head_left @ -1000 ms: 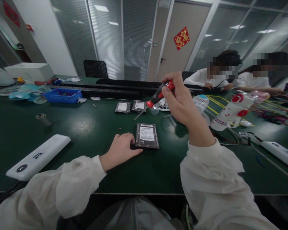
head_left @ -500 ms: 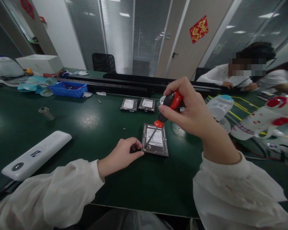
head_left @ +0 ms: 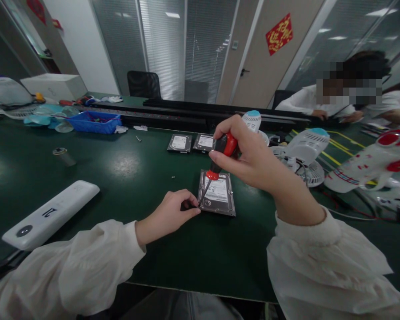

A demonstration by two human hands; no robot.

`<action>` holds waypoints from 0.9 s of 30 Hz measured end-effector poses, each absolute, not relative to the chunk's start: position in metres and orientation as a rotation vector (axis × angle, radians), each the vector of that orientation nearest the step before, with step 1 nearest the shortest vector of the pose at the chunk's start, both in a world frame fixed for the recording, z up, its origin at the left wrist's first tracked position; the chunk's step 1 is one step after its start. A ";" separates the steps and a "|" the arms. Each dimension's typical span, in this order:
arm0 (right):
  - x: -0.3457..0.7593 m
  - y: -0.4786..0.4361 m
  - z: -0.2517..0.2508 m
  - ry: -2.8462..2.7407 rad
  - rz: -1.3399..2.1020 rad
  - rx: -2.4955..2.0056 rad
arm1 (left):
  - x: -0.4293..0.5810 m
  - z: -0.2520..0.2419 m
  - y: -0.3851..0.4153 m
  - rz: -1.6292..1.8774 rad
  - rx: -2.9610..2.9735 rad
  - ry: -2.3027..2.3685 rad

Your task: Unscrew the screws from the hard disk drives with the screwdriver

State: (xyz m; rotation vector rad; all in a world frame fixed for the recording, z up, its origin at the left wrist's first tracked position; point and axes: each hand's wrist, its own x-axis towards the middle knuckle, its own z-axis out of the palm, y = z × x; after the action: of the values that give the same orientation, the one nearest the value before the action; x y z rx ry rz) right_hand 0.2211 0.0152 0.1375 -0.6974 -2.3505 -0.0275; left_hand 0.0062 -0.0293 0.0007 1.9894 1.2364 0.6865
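A hard drive (head_left: 222, 205) with a white label lies flat on the dark green table. My right hand (head_left: 246, 155) is wrapped round the red and black handle of a screwdriver (head_left: 214, 171). The shaft slants down to the left, its tip at the drive's near left corner. At that same corner, the thumb and fingertips of my left hand (head_left: 173, 213) come together in a pinch beside the tip. Whether they grip the drive's edge or a small piece cannot be made out. Tiny screws (head_left: 173, 177) lie left of the drive.
Two more hard drives (head_left: 179, 143) lie farther back. A white power bank (head_left: 53, 215) and a metal cylinder (head_left: 64, 156) are on the left, a blue tray (head_left: 95, 123) behind them. Small white fans (head_left: 306, 149) and a white bottle-like object (head_left: 356, 166) stand right. A person sits at far right.
My right hand and the screwdriver have moved left and slightly down, the tip shifting to the drive's corner edge. My left hand stays at the corner, almost still.
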 end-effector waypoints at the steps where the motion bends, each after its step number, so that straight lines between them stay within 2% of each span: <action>1: 0.221 0.015 0.137 -2.353 -0.020 -0.692 | 0.006 0.001 -0.029 0.686 1.988 1.236; 27: 0.218 0.011 0.137 -2.354 -0.093 -0.710 | 0.007 -0.001 -0.029 0.702 1.969 1.222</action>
State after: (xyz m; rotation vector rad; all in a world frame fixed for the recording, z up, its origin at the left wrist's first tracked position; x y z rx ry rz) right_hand 0.2177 0.0115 0.1373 -0.7104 -2.3538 -0.0927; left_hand 0.0068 -0.0292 -0.0011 1.9691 1.2221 0.7016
